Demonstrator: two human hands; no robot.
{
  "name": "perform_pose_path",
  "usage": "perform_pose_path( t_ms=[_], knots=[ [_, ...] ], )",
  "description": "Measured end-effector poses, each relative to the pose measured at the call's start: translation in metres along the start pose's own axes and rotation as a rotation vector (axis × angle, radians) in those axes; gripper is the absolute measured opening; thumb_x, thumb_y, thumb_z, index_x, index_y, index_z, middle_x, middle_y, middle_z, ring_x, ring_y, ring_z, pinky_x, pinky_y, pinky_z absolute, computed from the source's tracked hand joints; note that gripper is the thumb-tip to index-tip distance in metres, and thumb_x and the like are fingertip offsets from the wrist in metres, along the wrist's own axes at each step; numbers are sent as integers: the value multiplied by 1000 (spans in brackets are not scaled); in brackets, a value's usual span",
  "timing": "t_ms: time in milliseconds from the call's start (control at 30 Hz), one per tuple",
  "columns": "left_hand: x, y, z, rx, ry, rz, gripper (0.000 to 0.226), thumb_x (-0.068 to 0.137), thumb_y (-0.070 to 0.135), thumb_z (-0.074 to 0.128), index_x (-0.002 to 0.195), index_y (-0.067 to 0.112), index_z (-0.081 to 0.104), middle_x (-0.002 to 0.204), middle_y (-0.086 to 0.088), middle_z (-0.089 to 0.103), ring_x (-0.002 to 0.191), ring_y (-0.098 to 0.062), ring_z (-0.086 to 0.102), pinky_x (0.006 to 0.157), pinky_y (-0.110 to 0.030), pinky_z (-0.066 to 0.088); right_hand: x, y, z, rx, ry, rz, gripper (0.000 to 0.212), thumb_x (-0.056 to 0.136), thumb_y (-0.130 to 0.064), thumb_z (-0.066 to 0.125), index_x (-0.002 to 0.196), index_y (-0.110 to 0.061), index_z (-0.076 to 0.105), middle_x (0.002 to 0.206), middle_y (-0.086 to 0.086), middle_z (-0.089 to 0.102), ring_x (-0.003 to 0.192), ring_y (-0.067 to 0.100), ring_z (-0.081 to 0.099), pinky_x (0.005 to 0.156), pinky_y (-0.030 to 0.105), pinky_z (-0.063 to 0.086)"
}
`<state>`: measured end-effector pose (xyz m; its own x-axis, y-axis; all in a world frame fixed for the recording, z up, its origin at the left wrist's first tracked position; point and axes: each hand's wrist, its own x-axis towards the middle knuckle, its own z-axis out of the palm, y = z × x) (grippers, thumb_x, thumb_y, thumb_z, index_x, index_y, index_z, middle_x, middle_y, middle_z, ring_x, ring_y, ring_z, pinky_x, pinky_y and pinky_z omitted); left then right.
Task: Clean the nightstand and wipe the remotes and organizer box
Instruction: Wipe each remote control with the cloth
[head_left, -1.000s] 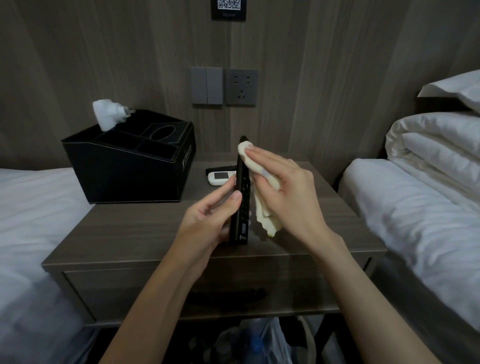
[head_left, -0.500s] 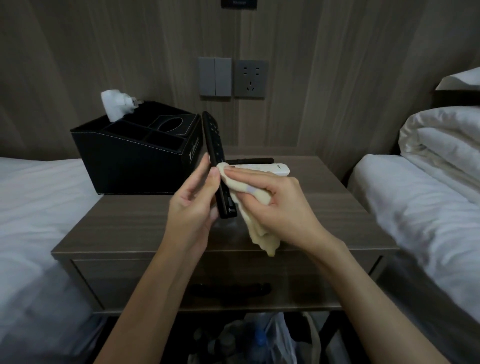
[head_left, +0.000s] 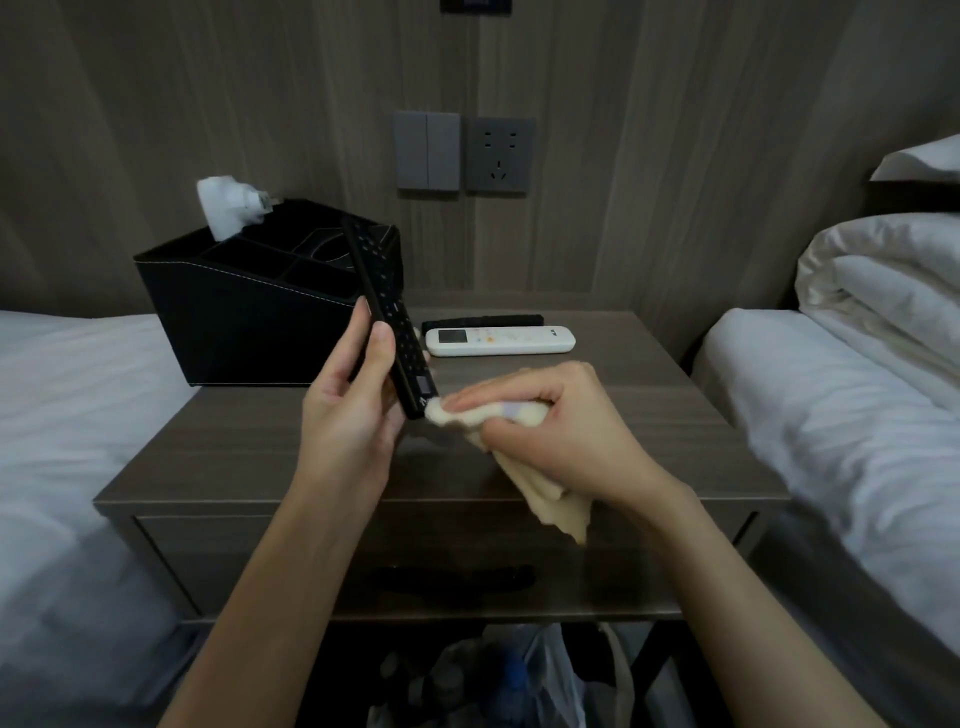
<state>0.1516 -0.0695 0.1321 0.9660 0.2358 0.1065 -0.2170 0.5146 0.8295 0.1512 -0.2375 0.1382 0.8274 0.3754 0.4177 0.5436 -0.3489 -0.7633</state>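
- Above the front half of the nightstand (head_left: 675, 415), a black remote (head_left: 382, 291) is held tilted and clear of the top, its upper end leaning toward the nightstand's back left.
- The remote is pinched along its long edges by the left hand (head_left: 353, 415), with the thumb on the near edge and the fingers curled behind.
- A cream cloth (head_left: 550, 499) is bunched in the right hand (head_left: 561, 415), whose fingers are curled round it. The cloth's tip is pressed against the remote's lower end, and its tail hangs toward the nightstand's front edge.
- A white remote (head_left: 501, 340) is laid flat at the nightstand's back centre. A dark bar-shaped item (head_left: 483, 319) lies just behind it; whether it is a remote cannot be told.
- The organizer box (head_left: 249, 322) is set on the nightstand's back left, with a white plug adapter (head_left: 223, 208) standing in it.
- Risk judged: only narrow edges are gripped, so a firm wipe at the lower end could lever the remote out and drop it onto the nightstand.
- Risk judged: the raised end appears near the box, so a swing while wiping could knock the adapter.
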Motion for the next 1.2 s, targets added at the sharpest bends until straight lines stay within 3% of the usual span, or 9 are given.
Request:
perform_pose_path(
  t_ms=[133, 267, 367, 500, 633, 800, 900, 1033, 1200],
  knots=[
    [-3, 0, 2, 89, -195, -74, 46, 84, 24, 57, 129, 34, 56, 114, -1, 72, 103, -17, 68, 94, -42, 53, 8, 0, -7, 117, 340, -42, 37, 84, -5, 61, 111, -27, 73, 101, -12, 74, 82, 8, 67, 67, 22, 51],
    [-11, -6, 7, 157, -445, -205, 40, 80, 24, 58, 118, 37, 63, 113, -6, 71, 97, -23, 68, 89, -40, 56, 13, -3, -16, 133, 490, -49, 39, 93, -9, 56, 127, -27, 64, 122, -12, 67, 112, 1, 61, 96, 27, 49],
    [-12, -9, 9, 141, -478, -232, 40, 78, 23, 59, 115, 35, 65, 115, -5, 71, 94, -20, 69, 86, -38, 57, 16, -3, -15, 143, 536, -48, 40, 94, -10, 55, 130, -26, 61, 125, -12, 65, 117, 1, 59, 102, 36, 48],
    [-9, -8, 4, 192, -469, -190, 43, 79, 27, 58, 121, 36, 63, 115, 1, 71, 94, -15, 68, 86, -34, 56, 16, 2, -6, 64, 470, -61, 39, 94, -10, 56, 128, -27, 63, 121, -9, 68, 112, 4, 63, 96, 25, 50],
    [-5, -4, -4, 196, -408, -157, 43, 82, 26, 59, 123, 36, 63, 119, -5, 65, 103, -29, 56, 98, -44, 47, 10, 9, 2, -96, 330, -104, 43, 91, -5, 58, 129, -25, 62, 129, -14, 62, 119, -3, 56, 100, 17, 45],
    [1, 0, -10, 202, -344, -98, 42, 80, 24, 58, 121, 34, 61, 116, 1, 71, 105, -17, 68, 81, -32, 59, 3, 17, 14, -211, 211, -116, 46, 89, -11, 61, 129, -34, 60, 131, -23, 58, 118, 0, 53, 101, 12, 39],
    [1, 2, -11, 187, -276, -89, 39, 79, 24, 59, 115, 36, 62, 111, 3, 73, 101, -12, 69, 73, -28, 60, 1, 19, 20, -272, 198, -142, 48, 85, -11, 64, 127, -36, 61, 130, -24, 57, 106, 7, 57, 96, 20, 46],
    [1, 5, -11, 144, -208, -70, 34, 93, 17, 53, 121, 34, 59, 110, 6, 73, 101, -9, 69, 70, -24, 59, 0, 23, 26, -283, 154, -192, 54, 79, -7, 66, 125, -36, 62, 125, -34, 53, 90, 10, 58, 86, 27, 51],
    [2, 7, -9, 115, -115, -20, 35, 96, 15, 50, 127, 30, 56, 117, -6, 69, 107, -18, 66, 80, -28, 59, -2, 25, 26, -327, 36, -228, 48, 80, -14, 65, 123, -34, 64, 128, -23, 59, 92, 12, 60, 83, 35, 53]
  ],
)
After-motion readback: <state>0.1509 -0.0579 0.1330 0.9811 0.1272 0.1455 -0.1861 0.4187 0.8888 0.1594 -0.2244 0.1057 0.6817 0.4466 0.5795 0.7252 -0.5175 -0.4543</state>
